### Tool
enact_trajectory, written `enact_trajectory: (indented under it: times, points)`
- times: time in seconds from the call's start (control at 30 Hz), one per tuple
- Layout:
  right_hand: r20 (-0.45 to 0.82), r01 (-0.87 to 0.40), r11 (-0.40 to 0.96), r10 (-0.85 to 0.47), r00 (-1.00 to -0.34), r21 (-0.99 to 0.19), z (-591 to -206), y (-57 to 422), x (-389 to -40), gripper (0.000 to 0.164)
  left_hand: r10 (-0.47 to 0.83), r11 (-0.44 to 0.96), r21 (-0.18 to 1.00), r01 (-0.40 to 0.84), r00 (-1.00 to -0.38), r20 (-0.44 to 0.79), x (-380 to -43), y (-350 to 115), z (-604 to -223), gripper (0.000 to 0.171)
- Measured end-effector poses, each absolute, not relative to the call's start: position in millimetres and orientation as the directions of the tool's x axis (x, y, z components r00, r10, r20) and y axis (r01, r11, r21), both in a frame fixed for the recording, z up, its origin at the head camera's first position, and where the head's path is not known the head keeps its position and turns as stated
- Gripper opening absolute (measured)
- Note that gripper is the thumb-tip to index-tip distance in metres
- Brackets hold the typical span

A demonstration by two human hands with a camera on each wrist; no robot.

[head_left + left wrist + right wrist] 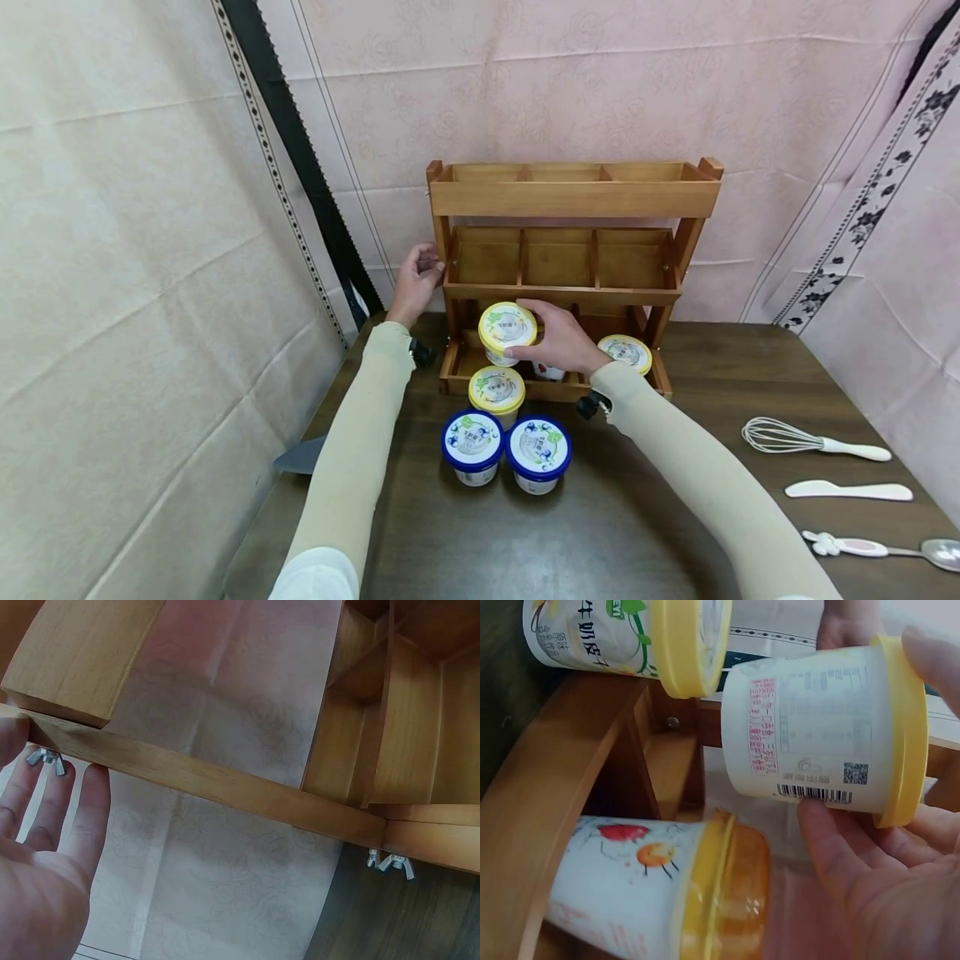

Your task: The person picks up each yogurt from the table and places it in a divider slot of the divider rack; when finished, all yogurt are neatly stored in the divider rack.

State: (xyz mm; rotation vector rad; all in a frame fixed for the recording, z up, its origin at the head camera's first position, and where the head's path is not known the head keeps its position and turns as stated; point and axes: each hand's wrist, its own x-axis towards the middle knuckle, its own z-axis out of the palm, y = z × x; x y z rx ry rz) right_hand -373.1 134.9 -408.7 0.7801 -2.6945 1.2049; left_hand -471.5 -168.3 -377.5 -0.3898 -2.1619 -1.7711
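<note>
My right hand (pixel 562 337) grips a yellow-lidded white tub (pixel 507 329), thumb on one side and fingers on the other, over the bottom left compartment of a wooden rack (pixel 562 296). Its barcode side shows in the right wrist view. At the rack's left post, my left hand (pixel 417 279) holds the wood between thumb and fingers beside a wing nut (pixel 46 759). Just in front of the rack stands another yellow-lidded tub (pixel 497 388). A cup with fruit drawings (pixel 630 877) sits in the bottom tier, mostly hidden by my right hand in the head view.
Two blue-lidded tubs (pixel 472 442) stand side by side in front. One more yellow-lidded tub (pixel 626 353) occupies the bottom tier's right end. A whisk (pixel 795 437), white knife (pixel 847 491) and spoon (pixel 877 547) lie at the right. A grey blade (pixel 298 457) pokes out by my left forearm.
</note>
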Motion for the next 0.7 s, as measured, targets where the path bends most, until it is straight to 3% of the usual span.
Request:
enact_trajectory:
  times: [0.7]
  points:
    - [0.105, -0.38, 0.643, -0.424, -0.9, -0.664, -426, 91, -404, 0.098, -0.009, 0.216, 0.871, 0.442, -0.891, 0.454, -479, -169, -386, 0.036]
